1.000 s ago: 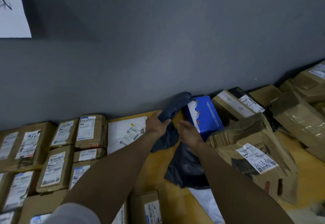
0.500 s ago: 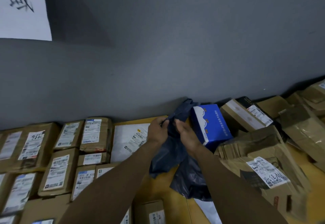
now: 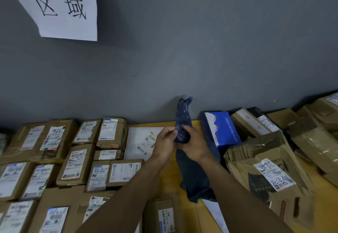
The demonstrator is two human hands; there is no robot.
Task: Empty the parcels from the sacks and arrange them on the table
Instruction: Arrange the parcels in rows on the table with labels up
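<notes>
A dark blue plastic parcel bag (image 3: 193,178) hangs upright above the yellow table (image 3: 170,178), its top sticking up against the grey wall. My right hand (image 3: 195,145) is closed around its upper part. My left hand (image 3: 164,143) pinches the bag's left edge with the fingertips. Brown cardboard parcels with white labels (image 3: 76,165) lie in neat rows on the left of the table. A flat white mailer (image 3: 140,141) lies behind my left hand.
A blue and white box (image 3: 221,128) stands right of the bag. Crumpled brown parcels (image 3: 265,168) are heaped on the right. A small carton (image 3: 161,214) lies near the front edge. A paper sign (image 3: 62,7) hangs on the wall.
Both hands have raised the dark blue bag higher and bunched it narrower. The view has tilted up, showing more of the wall sign.
</notes>
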